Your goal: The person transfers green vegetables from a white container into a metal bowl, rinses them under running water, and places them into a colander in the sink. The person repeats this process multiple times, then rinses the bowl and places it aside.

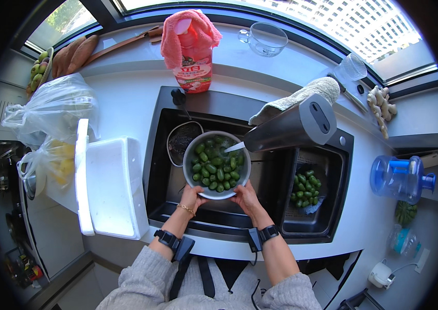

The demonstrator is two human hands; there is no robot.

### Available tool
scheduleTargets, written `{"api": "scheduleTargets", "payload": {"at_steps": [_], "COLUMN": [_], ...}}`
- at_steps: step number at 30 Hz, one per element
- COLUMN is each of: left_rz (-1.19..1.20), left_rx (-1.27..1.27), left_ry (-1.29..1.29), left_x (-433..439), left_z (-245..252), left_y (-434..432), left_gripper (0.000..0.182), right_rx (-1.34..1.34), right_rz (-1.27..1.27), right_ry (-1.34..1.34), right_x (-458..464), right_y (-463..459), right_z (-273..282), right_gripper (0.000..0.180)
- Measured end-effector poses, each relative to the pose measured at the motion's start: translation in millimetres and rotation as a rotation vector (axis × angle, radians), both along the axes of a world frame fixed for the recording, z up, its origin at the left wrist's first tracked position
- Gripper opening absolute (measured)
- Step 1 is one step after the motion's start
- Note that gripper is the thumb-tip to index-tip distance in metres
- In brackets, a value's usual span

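Note:
Both of my hands hold a round grey bowl [246, 170] over the left basin of a dark sink [261, 170]. My left hand [193, 197] grips its near left rim, and my right hand [246, 197] grips the near right rim. Small oval green fruits [213, 164] fill the bowl. Water runs into it from a wide dark faucet [284, 130]. More of the green fruits [307, 188] lie in the right basin on what looks like a plastic bag [313, 207]. A sink strainer [182, 141] with dark contents sits left of the bowl.
Left of the sink are a white foam box [114, 188], its lid [83, 178] and plastic bags [64, 104]. Behind stand a red detergent bottle [195, 73] under a pink cloth [170, 38] and a glass cup [268, 38]. A grey towel [311, 91] drapes behind the faucet. A blue water jug [393, 178] lies right.

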State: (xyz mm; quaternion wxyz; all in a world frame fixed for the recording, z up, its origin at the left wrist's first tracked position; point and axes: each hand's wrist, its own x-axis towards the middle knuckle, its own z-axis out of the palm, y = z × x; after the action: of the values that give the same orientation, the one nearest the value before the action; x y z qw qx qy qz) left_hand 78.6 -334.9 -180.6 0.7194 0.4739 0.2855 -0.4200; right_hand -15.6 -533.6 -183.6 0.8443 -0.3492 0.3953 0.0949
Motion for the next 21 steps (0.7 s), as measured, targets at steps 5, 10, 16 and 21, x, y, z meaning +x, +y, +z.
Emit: {"api": "scheduleTargets", "payload": {"at_steps": [5, 10, 16, 21], "left_rz": [-0.048, 0.044, 0.014, 0.013], "left_rx": [-0.026, -0.021, -0.039, -0.142], "left_ry": [0.070, 0.000, 0.048, 0.058], "left_x": [-8.2, -4.1, -14.8, -10.9], "left_z": [-4.0, -4.2, -3.7, -13.0], "left_y": [-9.5, -5.5, -22.7, -15.3], "left_gripper": [0.062, 0.059, 0.060, 0.057], "right_rx": [-0.121, -0.111, -0.199, -0.235], "right_rz": [0.025, 0.051, -0.022, 0.063], "right_ry": [0.092, -0.076, 0.074, -0.021], "right_x": [-2.9, -5.8, -6.8, -10.4], "right_y": [-11.0, -6.8, -12.6, -14.0], "right_z": [8.6, 8.6, 12.6, 8.3], "right_gripper": [0.062, 0.059, 0.057, 0.056]}}
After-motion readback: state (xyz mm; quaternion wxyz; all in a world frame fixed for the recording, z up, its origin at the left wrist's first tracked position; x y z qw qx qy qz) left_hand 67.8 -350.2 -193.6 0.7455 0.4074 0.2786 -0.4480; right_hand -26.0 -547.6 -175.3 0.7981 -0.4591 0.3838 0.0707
